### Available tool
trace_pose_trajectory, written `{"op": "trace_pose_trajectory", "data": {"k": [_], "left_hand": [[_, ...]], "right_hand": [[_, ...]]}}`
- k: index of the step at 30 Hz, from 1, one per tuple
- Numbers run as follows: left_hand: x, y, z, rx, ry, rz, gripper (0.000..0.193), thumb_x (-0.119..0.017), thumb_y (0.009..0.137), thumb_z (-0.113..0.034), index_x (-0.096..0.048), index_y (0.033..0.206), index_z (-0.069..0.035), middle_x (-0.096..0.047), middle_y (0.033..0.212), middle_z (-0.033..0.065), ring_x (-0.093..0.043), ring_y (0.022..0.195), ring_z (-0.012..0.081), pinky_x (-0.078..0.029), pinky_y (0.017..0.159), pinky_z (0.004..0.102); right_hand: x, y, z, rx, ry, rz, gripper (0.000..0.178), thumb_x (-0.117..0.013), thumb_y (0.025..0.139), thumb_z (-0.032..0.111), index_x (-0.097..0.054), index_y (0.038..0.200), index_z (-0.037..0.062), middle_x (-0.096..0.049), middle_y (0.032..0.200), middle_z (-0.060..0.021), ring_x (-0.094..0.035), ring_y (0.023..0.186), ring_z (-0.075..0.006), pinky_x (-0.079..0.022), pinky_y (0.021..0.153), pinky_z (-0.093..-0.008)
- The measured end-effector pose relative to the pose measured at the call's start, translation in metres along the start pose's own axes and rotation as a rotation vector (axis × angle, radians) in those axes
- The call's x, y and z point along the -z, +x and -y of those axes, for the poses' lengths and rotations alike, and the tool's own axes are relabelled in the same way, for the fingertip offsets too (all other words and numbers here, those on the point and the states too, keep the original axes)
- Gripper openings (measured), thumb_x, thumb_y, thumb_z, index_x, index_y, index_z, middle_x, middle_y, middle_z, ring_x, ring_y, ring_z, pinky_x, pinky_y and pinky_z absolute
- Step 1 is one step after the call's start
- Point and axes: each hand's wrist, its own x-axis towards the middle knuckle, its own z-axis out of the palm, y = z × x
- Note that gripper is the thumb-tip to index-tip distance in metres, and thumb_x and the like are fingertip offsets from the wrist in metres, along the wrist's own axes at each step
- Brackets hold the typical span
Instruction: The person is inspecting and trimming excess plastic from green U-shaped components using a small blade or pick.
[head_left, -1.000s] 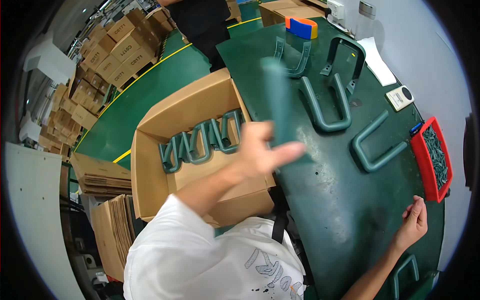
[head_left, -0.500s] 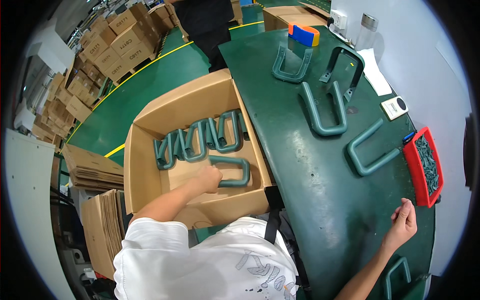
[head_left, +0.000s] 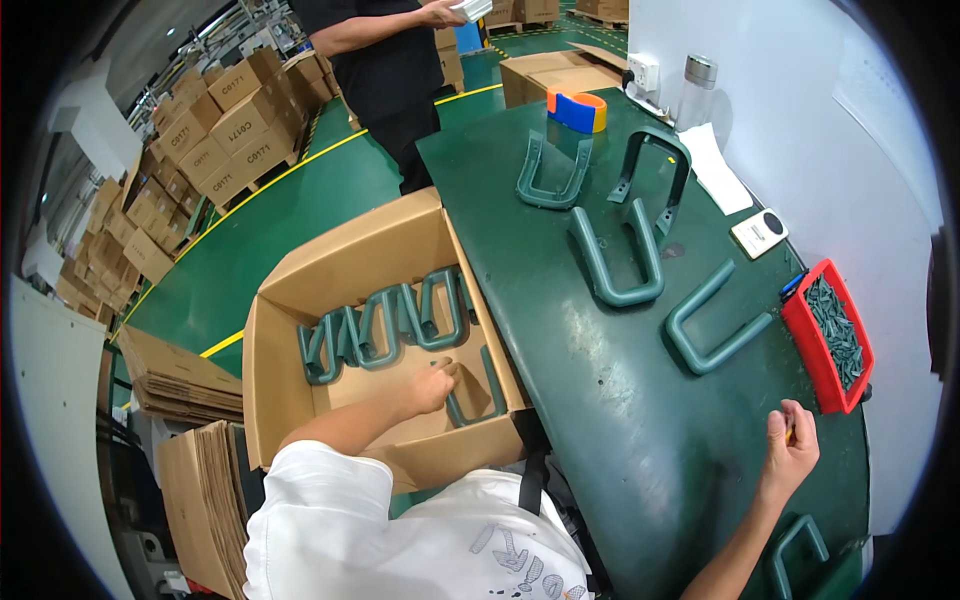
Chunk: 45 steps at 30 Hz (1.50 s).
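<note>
Inside the open cardboard box, my left hand is closed around one leg of a green U-shaped handle at the box's near right corner. Part of that leg is hidden by my fingers. Beyond it, several similar green handles stand in a row. Over the green table, my right hand is closed on something small and yellowish, mostly hidden. Nearest to this hand is a red bin of small green pieces.
More green handles lie on the table, with a blue-and-orange tape roll, a clear bottle and a small white device. Flattened cardboard is stacked at left. Another person stands beyond the box, holding something white.
The handle in my left hand has turned, its open end now facing away from me instead of left. My right hand's fingers have shifted. The view has tilted up, showing more of the other person.
</note>
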Motion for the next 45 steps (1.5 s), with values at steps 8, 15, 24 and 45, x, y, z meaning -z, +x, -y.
{"op": "trace_pose_trajectory", "data": {"k": [8,15,24,45], "left_hand": [[0.060,0.014,-0.009,-0.059,-0.138,-0.742,0.019,-0.057,0.058,0.009,-0.062,0.074,-0.001,-0.064,0.079,0.0108,-0.063,0.081,0.0275,-0.053,0.063,0.0346],[0.122,0.066,-0.063,-0.430,-0.317,-1.074,0.022,-0.053,0.053,0.014,-0.057,0.069,0.000,-0.061,0.075,0.0122,-0.065,0.076,0.0295,-0.054,0.058,0.0330],[0.154,0.140,-0.170,-0.899,-0.572,-1.067,0.026,-0.054,0.050,0.012,-0.057,0.073,-0.001,-0.061,0.078,0.0105,-0.065,0.078,0.0277,-0.052,0.052,0.0311],[0.202,0.203,-0.363,-0.994,-1.302,-0.882,0.016,-0.055,0.059,0.012,-0.056,0.066,-0.002,-0.059,0.067,0.0100,-0.060,0.067,0.0271,-0.048,0.055,0.0345]], "right_hand": [[0.064,-0.016,-0.028,-0.197,-0.771,0.022,0.027,-0.061,0.087,0.023,-0.062,0.095,-0.0025,-0.057,0.077,-0.0113,-0.057,0.070,-0.0229,-0.044,0.063,-0.0346],[0.125,-0.073,-0.081,-0.546,-1.304,0.136,0.039,-0.054,0.090,0.034,-0.061,0.105,-0.0005,-0.062,0.092,-0.0160,-0.062,0.084,-0.0348,-0.047,0.070,-0.0437],[0.152,-0.089,-0.089,-0.431,-1.318,-0.278,0.036,-0.061,0.086,0.028,-0.057,0.112,0.0020,-0.060,0.104,-0.0132,-0.061,0.088,-0.0347,-0.048,0.071,-0.0426],[0.153,-0.085,-0.062,-0.748,-1.435,-0.071,0.039,-0.070,0.078,0.025,-0.059,0.111,0.0053,-0.063,0.097,-0.0179,-0.063,0.087,-0.0366,-0.050,0.073,-0.0452]]}}
